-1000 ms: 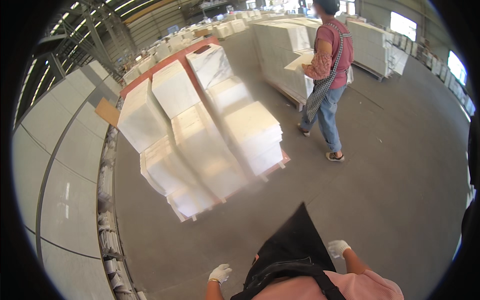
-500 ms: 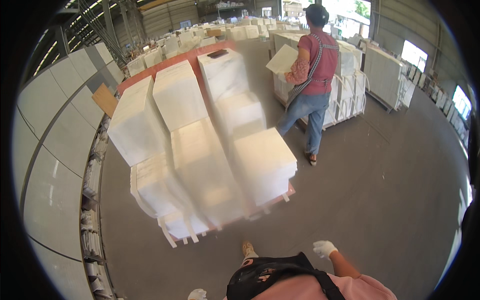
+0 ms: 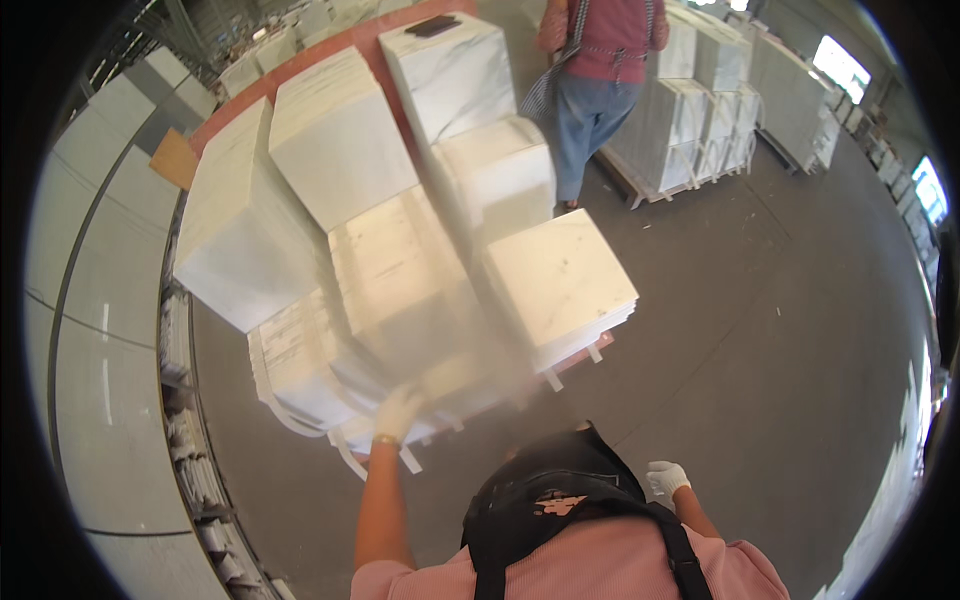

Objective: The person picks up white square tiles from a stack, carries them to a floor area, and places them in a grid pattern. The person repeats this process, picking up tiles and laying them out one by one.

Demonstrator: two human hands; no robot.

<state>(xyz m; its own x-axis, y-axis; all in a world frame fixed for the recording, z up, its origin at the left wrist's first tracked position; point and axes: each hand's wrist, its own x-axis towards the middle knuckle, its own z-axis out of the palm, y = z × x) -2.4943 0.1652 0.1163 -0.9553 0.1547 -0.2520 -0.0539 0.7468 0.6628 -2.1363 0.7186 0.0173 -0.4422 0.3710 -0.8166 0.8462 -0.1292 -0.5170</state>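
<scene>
My left hand (image 3: 398, 412), in a white glove, reaches forward to the front lower stacks of white marble tiles. Its fingers stretch toward a low stack (image 3: 450, 380) and hold nothing that I can see; the blur there hides whether they touch it. My right hand (image 3: 666, 479), also gloved, hangs beside my body, loosely curled with fingers apart and nothing in it. Ahead stand several tall strapped stacks of square marble tiles, among them a middle stack (image 3: 395, 265) and an unstrapped right stack (image 3: 562, 280) with grey veins.
A person (image 3: 605, 70) in a red shirt stands beyond the stacks, back turned. Behind is a strapped pallet of tiles (image 3: 685, 130). A dark phone-like object (image 3: 433, 26) lies on the far stack. Large slabs (image 3: 100, 330) line the left side. Grey floor (image 3: 730, 300) stretches right.
My left hand has come up from the lower edge to the front stacks. I am closer to the tiles. The other person has turned away, and the tile they held is out of sight.
</scene>
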